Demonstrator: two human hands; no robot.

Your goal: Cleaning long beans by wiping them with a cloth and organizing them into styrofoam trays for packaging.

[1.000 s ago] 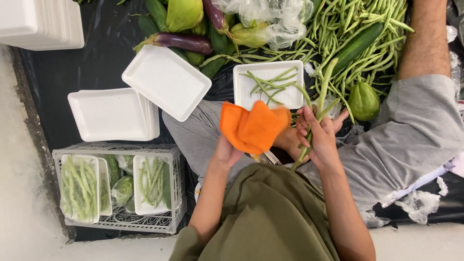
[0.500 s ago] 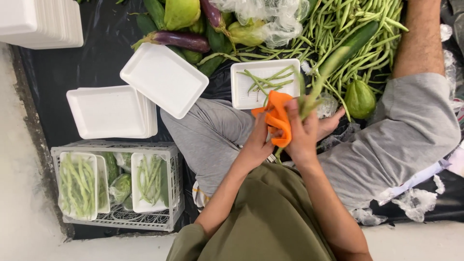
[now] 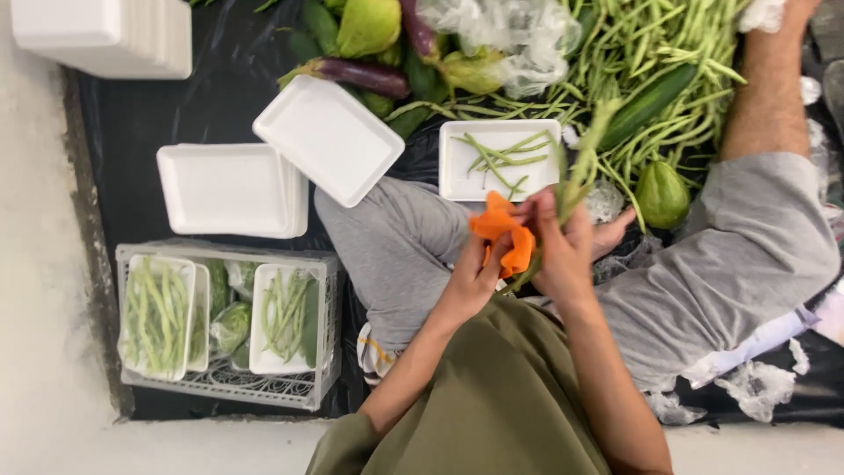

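My left hand (image 3: 475, 277) grips an orange cloth (image 3: 503, 233) and presses it against a small bunch of long green beans (image 3: 576, 176). My right hand (image 3: 563, 251) holds that bunch upright, just above my crossed legs in grey trousers. Right behind the hands lies a white foam tray (image 3: 457, 171) with a few green beans in it. A big heap of loose green beans (image 3: 668, 53) covers the black sheet further back.
Two empty foam trays (image 3: 325, 141), (image 3: 224, 189) lie at left, a tall stack (image 3: 97, 31) sits at the top left. A white wire crate (image 3: 220, 387) holds filled, wrapped bean trays. Purple eggplants (image 3: 360, 75), green gourds (image 3: 659, 193), a cucumber (image 3: 646, 105) and crumpled plastic (image 3: 510, 35) lie around.
The orange cloth, spread open a second ago, is now bunched around the beans. Both hands have come together and the bean bunch stands more upright.
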